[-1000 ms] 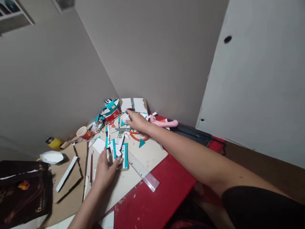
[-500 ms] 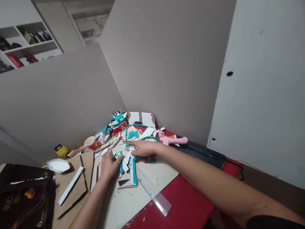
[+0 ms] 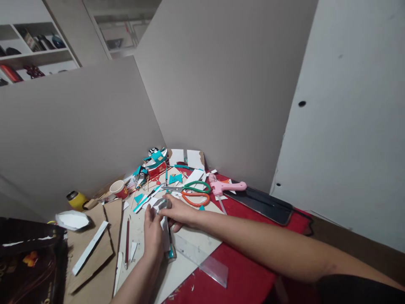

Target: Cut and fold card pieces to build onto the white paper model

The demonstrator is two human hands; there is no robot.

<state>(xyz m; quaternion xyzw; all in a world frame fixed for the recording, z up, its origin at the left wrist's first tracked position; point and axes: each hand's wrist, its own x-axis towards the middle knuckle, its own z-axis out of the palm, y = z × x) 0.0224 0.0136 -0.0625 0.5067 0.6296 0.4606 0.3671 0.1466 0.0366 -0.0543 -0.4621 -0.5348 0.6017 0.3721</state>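
- Grey partition boards [image 3: 95, 126] closed off the rear and left of the red tabletop [image 3: 247, 270], which met them in a corner; a white panel [image 3: 348, 126] closed the right side.
- A pale cardboard work sheet [image 3: 190, 240] lay on the tabletop, its near right edge running beside a clear plastic ruler [image 3: 202, 259] that overhung onto the red surface.
- The left hand [image 3: 153, 234] lay over small white and teal paper cut-outs [image 3: 164, 211] at mid-sheet, fingers partly curled, fingertips pinching a piece.
- The right hand [image 3: 179, 211] met it from the right, fingers bent, gripping the same cluster of pieces; how firmly could not be told.
- Green-handled scissors [image 3: 193, 187] and orange-handled scissors [image 3: 194, 198] lay just behind the hands, near a pink glue gun [image 3: 228, 186].
- A heap of teal and white paper scraps [image 3: 155, 162] filled the far corner.
- A red pencil [image 3: 127, 242] lay left of the left hand; a white strip [image 3: 90, 247] rested on brown cardboard [image 3: 104, 270] beyond it.
- A paper cup [image 3: 118, 188] and a yellow bottle [image 3: 76, 199] stood against the left board.
- Open red surface remained at the near right.
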